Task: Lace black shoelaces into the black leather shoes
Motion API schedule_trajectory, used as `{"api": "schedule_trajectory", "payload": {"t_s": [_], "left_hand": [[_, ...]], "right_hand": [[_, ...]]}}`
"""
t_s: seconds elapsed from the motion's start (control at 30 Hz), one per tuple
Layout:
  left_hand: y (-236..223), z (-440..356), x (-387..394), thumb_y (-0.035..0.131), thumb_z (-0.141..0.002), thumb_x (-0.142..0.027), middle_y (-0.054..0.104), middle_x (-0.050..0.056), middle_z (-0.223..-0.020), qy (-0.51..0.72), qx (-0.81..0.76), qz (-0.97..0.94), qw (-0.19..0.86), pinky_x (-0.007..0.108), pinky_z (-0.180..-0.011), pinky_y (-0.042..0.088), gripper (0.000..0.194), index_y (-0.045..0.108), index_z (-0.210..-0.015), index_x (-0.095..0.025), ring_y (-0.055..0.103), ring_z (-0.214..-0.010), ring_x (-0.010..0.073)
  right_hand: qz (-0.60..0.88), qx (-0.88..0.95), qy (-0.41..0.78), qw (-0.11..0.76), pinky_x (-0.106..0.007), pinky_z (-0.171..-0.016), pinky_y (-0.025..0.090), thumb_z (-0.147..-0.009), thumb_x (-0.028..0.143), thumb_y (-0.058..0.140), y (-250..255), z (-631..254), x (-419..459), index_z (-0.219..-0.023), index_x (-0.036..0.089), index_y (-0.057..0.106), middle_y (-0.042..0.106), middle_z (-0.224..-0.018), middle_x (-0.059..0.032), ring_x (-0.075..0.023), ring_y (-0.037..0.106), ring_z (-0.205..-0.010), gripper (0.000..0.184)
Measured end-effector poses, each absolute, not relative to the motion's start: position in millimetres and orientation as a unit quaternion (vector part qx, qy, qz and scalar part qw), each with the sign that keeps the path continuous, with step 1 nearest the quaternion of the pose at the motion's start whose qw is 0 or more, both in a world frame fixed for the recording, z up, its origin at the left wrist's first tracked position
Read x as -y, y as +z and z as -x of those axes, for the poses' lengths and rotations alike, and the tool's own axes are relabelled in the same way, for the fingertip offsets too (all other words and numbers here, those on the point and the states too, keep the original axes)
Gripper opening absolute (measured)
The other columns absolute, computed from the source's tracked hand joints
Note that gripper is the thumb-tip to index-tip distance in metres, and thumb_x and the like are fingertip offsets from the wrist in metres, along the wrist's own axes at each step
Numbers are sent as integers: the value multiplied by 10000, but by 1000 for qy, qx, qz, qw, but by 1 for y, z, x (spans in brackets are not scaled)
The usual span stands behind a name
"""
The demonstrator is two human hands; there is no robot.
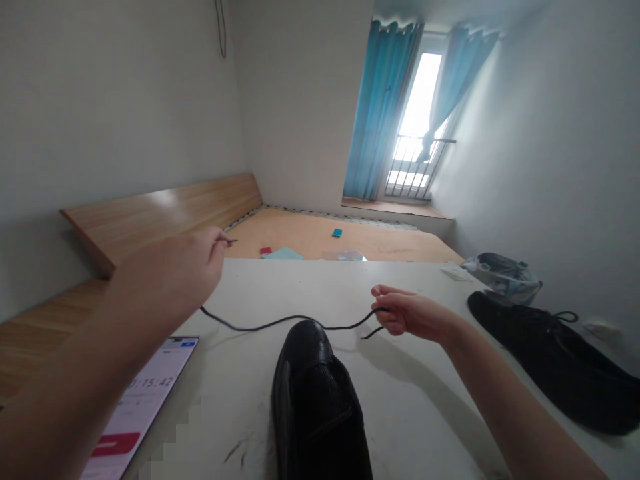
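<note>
A thin black shoelace (260, 328) stretches in a loose wave between my two hands, passing by the toe of a black leather shoe (320, 400). My left hand (200, 260) is raised on the left, fingers pinched on one end of the lace, whose tip pokes out past the fingertips. On the right, my right hand (400, 310) has its fingers closed round the lace near the other end, and a short tail hangs below. The shoe stands on the white table with its toe pointing away from me. No lace shows on the visible part of it.
A laced black shoe (555, 360) lies at the right of the white table (225, 413), near a clear plastic bag (505, 273). Under my left forearm is a phone (150, 407) showing a timer. Beyond the table is a bed (300, 223) with small coloured items.
</note>
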State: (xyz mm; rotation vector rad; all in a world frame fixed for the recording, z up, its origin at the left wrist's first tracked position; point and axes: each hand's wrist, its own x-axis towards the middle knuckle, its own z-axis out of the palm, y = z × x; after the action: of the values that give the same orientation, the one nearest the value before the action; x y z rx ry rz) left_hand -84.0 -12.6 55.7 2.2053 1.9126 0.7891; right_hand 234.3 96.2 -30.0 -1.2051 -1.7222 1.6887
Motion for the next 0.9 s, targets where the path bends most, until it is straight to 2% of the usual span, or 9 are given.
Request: {"api": "schedule_trajectory", "payload": {"t_s": [0.1, 0.17, 0.27, 0.47, 0.63, 0.7, 0.77, 0.83, 0.9], "left_hand": [[52, 64, 12, 320, -948, -280, 546, -60, -655, 236, -639, -728, 72, 271, -606, 314, 358, 510, -1248, -232, 532, -608, 160], [43, 46, 14, 357, -922, -266, 553, -62, -612, 198, -612, -758, 112, 256, -577, 344, 293, 628, -1034, -273, 546, -588, 157], [23, 19, 18, 431, -839, -194, 669, -22, -843, 135, -542, -814, 159, 282, -699, 408, 260, 682, -801, -254, 615, -791, 179], [-4, 2, 17, 529, -816, -327, 673, 13, -893, 96, -553, -805, 191, 317, -677, 431, 155, 662, -827, -248, 623, -802, 224], [-8, 4, 13, 552, -747, -253, 683, 20, -935, 85, -546, -804, 217, 299, -668, 451, 183, 661, -893, -244, 631, -814, 216], [-9, 2, 14, 540, -722, -211, 684, 20, -924, 83, -545, -805, 220, 300, -668, 457, 207, 663, -886, -244, 633, -806, 217], [-10, 0, 14, 528, -703, -175, 684, 22, -916, 82, -542, -806, 222, 306, -681, 462, 234, 666, -879, -242, 633, -809, 218], [-11, -2, 14, 520, -696, -154, 681, 31, -926, 84, -541, -807, 223, 315, -705, 467, 254, 668, -887, -234, 634, -826, 221], [-12, -3, 14, 516, -701, -148, 677, 36, -936, 86, -538, -808, 224, 323, -724, 471, 266, 666, -904, -230, 634, -844, 225]], "right_hand": [[369, 618, 660, 216, -232, -572, 441, -766, 369, 547, -27, -215, -80, -887, 220, 478, 569, -763, -8, -142, 596, -700, 204], [347, 633, 661, 203, -267, -645, 501, -790, 351, 503, -29, -204, -74, -1055, 216, 528, 645, -1067, -84, -189, 661, -906, 298], [385, 728, 540, 175, -281, -665, 533, -856, 335, 455, -38, -194, -72, -1254, 232, 507, 599, -1305, -98, -209, 669, -1026, 414], [523, 798, 260, 147, -380, -862, 474, -856, 175, 481, -60, -190, -83, -1040, 197, 659, 707, -1034, -94, -247, 650, -996, 258], [559, 818, 126, 49, -518, -892, 411, -793, 54, 540, -59, -204, -80, -989, 118, 671, 636, -1055, -210, -390, 546, -1106, 245], [535, 837, 117, 19, -503, -906, 410, -771, 22, 560, -53, -209, -75, -1091, 118, 638, 574, -1162, -215, -381, 492, -1160, 343], [477, 867, 142, -13, -427, -935, 418, -744, 83, 672, -48, -211, -71, -1124, 196, 628, 549, -1200, -136, -314, 479, -1167, 399], [411, 892, 182, -41, -340, -941, 420, -688, 169, 783, -45, -208, -67, -1028, 265, 660, 563, -1135, -47, -245, 494, -1129, 374], [376, 902, 206, -53, -324, -928, 415, -683, 199, 804, -47, -202, -64, -905, 256, 681, 570, -1046, -27, -228, 502, -1083, 260]]}}
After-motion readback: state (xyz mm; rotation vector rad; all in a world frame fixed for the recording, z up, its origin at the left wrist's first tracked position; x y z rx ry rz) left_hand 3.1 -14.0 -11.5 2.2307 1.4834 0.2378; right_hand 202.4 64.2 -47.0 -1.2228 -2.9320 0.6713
